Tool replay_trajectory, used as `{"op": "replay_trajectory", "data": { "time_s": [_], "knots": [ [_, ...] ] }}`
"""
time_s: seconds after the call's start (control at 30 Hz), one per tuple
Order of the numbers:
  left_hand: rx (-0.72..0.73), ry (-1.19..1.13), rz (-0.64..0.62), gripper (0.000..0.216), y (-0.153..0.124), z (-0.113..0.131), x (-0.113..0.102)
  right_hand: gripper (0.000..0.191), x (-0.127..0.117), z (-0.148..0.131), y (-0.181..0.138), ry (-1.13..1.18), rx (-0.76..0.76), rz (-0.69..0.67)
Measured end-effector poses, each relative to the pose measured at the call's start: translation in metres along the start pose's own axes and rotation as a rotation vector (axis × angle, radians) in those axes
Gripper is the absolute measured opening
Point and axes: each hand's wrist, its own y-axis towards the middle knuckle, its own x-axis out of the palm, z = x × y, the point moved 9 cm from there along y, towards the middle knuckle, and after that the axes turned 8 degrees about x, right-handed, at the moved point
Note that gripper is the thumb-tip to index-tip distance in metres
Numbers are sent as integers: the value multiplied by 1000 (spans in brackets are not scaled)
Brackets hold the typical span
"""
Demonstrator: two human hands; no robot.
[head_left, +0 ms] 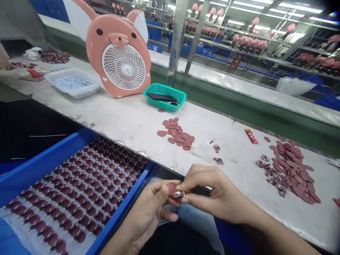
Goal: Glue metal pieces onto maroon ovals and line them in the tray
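My left hand [150,209] pinches a small dark-red oval felt piece [172,189] between thumb and fingers, low in the middle of the view. My right hand [212,193] meets it from the right, its fingertips closed on a tiny shiny part [180,194] pressed against that oval. Both hands hover over my lap, just in front of the white workbench [127,120]. A small heap of the same red ovals [178,134] lies on the bench beyond my hands. A larger heap [294,170] lies to the right.
A blue tray [39,166] at lower left holds several rows of finished red pieces. A pink animal-shaped fan [119,58], a teal basket [164,96], a white tray of small parts [73,83] and a red tube [251,136] stand on the bench. Shelving fills the background.
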Motion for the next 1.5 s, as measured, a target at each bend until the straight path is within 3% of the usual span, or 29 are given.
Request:
{"op": "replay_trajectory", "data": {
  "time_s": [0.07, 0.13, 0.23, 0.3, 0.5, 0.77, 1.1, 1.2, 1.33, 1.43, 1.5],
  "knots": [
    [28, -5, -24, 67, 3, 3, -1, 13, -3, -1, 2, -54, -18, 57],
    [94, -23, 74, 69, 3, 8, -12, 15, -4, -2, 3, -188, -64, 186],
    [262, -28, 305, 49, -4, 17, -32, 16, 7, -10, 0, -483, -217, 425],
    [368, -15, 373, 40, -10, 22, -36, 19, 26, -12, -1, -630, -301, 497],
    [522, 33, 433, 23, -16, 33, -52, 20, 68, 0, 13, -654, -315, 443],
    [548, 81, 551, 26, -24, 40, -85, 19, 92, 7, 26, -572, -347, 424],
    [589, 268, 681, 28, -33, 54, -103, 15, 110, 4, 35, -558, -324, 382],
    [560, 478, 795, 34, -56, 66, -135, 26, 109, -3, 20, -517, -403, 319],
    [427, 900, 968, 36, -121, 74, -213, 32, 99, 7, -8, -481, -438, 266],
    [238, 1179, 890, 31, -157, 58, -266, 29, 92, 25, -19, -497, -388, 261],
    [99, 1302, 795, 28, -168, 39, -289, 29, 89, 34, -23, -502, -366, 259]
  ]
}}
